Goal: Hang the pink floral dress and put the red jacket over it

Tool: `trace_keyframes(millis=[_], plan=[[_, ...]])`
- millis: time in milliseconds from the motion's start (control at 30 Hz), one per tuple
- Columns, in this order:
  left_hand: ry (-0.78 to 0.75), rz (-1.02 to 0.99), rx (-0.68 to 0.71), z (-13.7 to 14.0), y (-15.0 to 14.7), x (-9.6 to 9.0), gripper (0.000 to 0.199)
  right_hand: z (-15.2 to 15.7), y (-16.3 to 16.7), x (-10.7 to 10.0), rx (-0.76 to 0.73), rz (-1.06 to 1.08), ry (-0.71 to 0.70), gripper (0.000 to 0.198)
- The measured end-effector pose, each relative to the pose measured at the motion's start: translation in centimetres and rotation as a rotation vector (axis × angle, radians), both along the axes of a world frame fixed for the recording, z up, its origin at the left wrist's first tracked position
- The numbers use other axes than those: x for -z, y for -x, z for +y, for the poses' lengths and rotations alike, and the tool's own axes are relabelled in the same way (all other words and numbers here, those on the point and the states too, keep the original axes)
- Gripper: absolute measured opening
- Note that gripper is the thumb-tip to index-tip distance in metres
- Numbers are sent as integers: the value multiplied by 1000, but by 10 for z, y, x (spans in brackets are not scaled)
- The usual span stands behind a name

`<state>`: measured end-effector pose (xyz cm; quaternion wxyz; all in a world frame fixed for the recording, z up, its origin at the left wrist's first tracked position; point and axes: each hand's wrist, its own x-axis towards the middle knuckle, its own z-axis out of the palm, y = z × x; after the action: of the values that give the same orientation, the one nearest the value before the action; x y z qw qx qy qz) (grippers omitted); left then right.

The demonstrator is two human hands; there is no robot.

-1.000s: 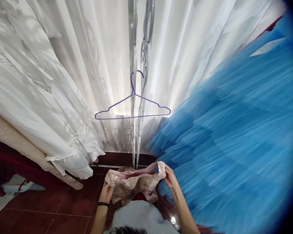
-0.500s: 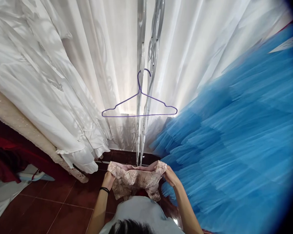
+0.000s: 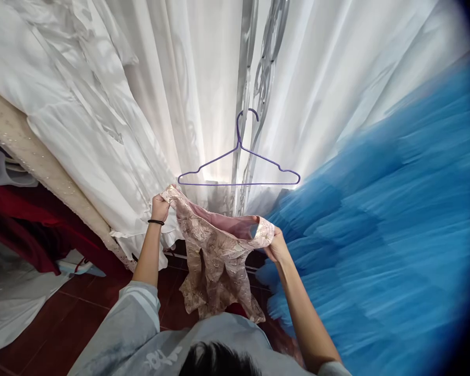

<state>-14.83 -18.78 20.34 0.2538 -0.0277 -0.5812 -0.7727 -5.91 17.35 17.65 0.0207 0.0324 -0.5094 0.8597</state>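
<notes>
Between my two hands I hold up a pink-gold brocade dress [image 3: 215, 243] by its shoulders; its pink lining shows at the neckline and the skirt hangs down in front of me. My left hand [image 3: 160, 207] is closed on the left shoulder, which is higher. On the right shoulder, lower down, my right hand [image 3: 274, 246] is closed too, with its fingertips partly hidden. A purple wire hanger [image 3: 238, 162] hangs bare against the metal frame, just above and behind the dress. The dress's left shoulder is close below the hanger's left end.
White curtains [image 3: 207, 78] cover the back behind an ornate metal frame [image 3: 266, 73]. White garments [image 3: 82, 120] and a beaded cream one [image 3: 43, 162] hang at left, over dark red cloth [image 3: 23, 219]. A big blue tulle skirt [image 3: 384, 235] fills the right. The floor [image 3: 70, 318] is red tile.
Both hands have raised the dress from low in front of me toward the hanger, the left hand higher than the right. The dress now hangs longer, and the view has shifted slightly left.
</notes>
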Motion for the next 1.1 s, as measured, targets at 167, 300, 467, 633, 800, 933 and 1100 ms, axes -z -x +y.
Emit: trace_keyframes(millis=[167, 300, 467, 633, 800, 933, 1100], plan=[[17, 71, -123, 5, 16, -13, 42, -6, -1, -6, 6, 13, 22, 37], [148, 78, -106, -3, 24, -31, 44, 1, 0, -13, -3, 3, 27, 39], [323, 57, -10, -6, 35, -59, 46, 6, 6, -16, 16, -11, 38, 38], [574, 22, 74, 7, 42, -89, 39, 28, 17, -5, 123, 23, -4, 35], [695, -49, 124, 29, 44, -95, 31, 51, 20, 0, 257, 35, 75, 29], [679, -19, 159, 30, 45, -87, 28, 65, 26, -5, 377, 39, 132, 22], [729, -107, 183, 21, 52, -91, 29, 91, 43, -10, 485, 91, 99, 27]])
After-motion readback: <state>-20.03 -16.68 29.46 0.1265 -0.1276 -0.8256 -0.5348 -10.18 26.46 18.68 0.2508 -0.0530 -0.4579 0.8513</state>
